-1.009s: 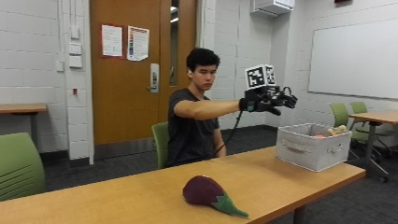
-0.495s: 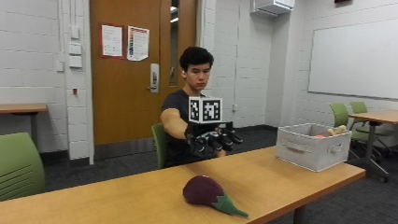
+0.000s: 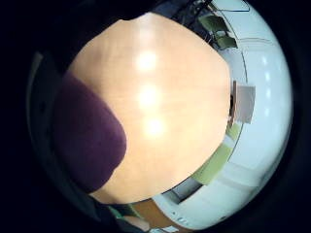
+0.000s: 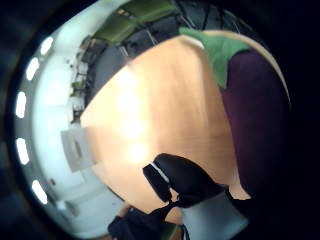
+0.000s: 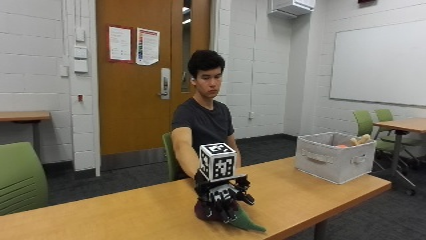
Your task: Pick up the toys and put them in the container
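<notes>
- Where your black-gloved right hand comes down on the long light-wood table, it sits directly over the purple plush eggplant toy with a green felt stem, near the table's front edge.
- Your gloved fingers drape over the top of the eggplant toy and curve down its sides; I cannot tell whether they have closed on it or merely rest against it.
- From the little finger side of your palm, the toy's dark purple body bulks large against the wood, so it is close under the palm.
- From the thumb side, the purple body and the green stem run along one edge, with a gloved fingertip curled in front of the tabletop.
- Your arm reaches forward from where you sit behind the table.
- At the far right end of the table stands the pale grey fabric container with a side handle, well apart from your hand.
- Inside that container, a tan plush toy pokes above the rim, beside something orange that is too small to identify.
</notes>
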The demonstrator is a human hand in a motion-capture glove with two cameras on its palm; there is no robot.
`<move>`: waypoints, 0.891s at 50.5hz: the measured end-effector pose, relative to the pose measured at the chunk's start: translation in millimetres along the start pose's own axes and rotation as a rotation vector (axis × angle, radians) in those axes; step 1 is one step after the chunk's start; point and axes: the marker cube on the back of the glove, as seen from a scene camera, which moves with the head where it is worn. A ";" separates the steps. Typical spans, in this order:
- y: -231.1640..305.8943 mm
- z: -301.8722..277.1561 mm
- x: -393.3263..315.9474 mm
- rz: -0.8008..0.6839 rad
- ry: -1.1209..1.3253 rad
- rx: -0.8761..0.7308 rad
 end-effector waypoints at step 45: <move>28.3 -41.8 -36.0 0.096 0.009 0.041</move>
